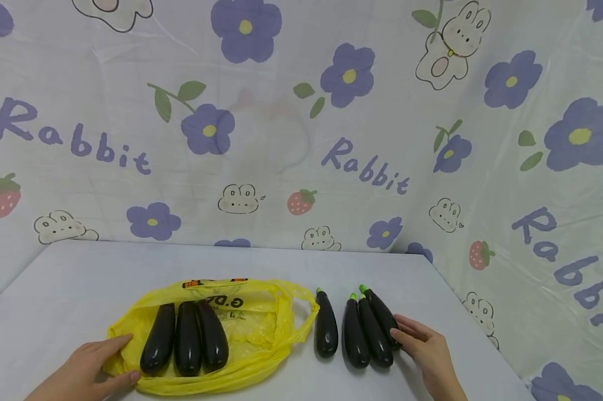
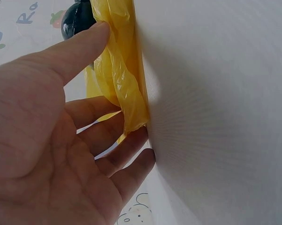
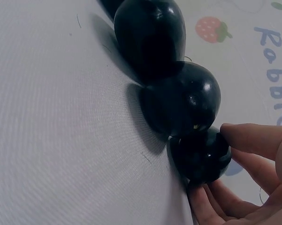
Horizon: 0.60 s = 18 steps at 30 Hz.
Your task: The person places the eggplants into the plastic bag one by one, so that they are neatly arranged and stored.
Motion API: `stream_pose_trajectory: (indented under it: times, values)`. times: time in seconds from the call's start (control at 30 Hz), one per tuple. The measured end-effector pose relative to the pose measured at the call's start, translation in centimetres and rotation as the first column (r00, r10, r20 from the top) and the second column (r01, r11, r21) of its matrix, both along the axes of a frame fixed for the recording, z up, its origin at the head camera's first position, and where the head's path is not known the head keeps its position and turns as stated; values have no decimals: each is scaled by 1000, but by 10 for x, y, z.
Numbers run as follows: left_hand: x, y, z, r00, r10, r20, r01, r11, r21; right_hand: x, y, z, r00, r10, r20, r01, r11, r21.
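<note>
A yellow plastic bag lies on its side, mouth toward me, with three dark eggplants side by side in it. My left hand holds the bag's left end, thumb at the near edge and fingers on the far side. In the left wrist view the crumpled yellow film runs between thumb and fingers. Right of the bag, one eggplant lies apart from a group of three. My right hand grips the rightmost eggplant of that group between thumb and fingers, near its rounded lower end.
A white-covered table carries everything. Behind it and along the right hangs a printed cloth with flowers and rabbits. The bag's handle loop reaches right up to the lone eggplant.
</note>
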State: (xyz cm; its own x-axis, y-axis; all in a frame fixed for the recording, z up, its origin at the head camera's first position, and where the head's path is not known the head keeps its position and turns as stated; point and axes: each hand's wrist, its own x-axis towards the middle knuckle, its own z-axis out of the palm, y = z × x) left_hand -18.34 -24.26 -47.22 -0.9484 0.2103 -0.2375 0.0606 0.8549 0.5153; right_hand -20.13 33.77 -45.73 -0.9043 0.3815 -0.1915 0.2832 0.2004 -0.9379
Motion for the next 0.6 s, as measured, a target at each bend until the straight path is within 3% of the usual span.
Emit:
stream_pose_trajectory:
  times: [0.6]
  values:
    - [2,-2,-1,1000,-19,-8,19,999,31,1,0,2,1000,2,-1,-2,1000,-18]
